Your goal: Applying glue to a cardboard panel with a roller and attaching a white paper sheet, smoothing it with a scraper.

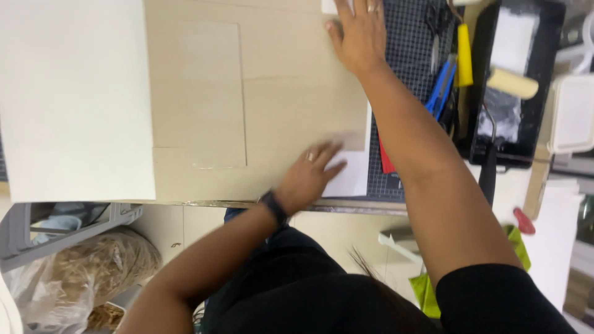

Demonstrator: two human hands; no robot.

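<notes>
My left hand (pixel 307 178) lies flat, fingers spread, on the tan board (pixel 278 99) near frame center-bottom, fingertips reaching onto a white sheet (pixel 352 176); nothing gripped. My right hand (pixel 359 34) at top center presses palm-down w/ fingers open on the board's upper right corner, also holding nothing. The board covers the table mid-frame, w/ a white panel (pixel 74 99) over its left side. Right of it: dark grid mat (pixel 408 49), blue & yellow tools (pixel 455 68), black tray (pixel 544 74) w/ a roller (pixel 512 83).
</notes>
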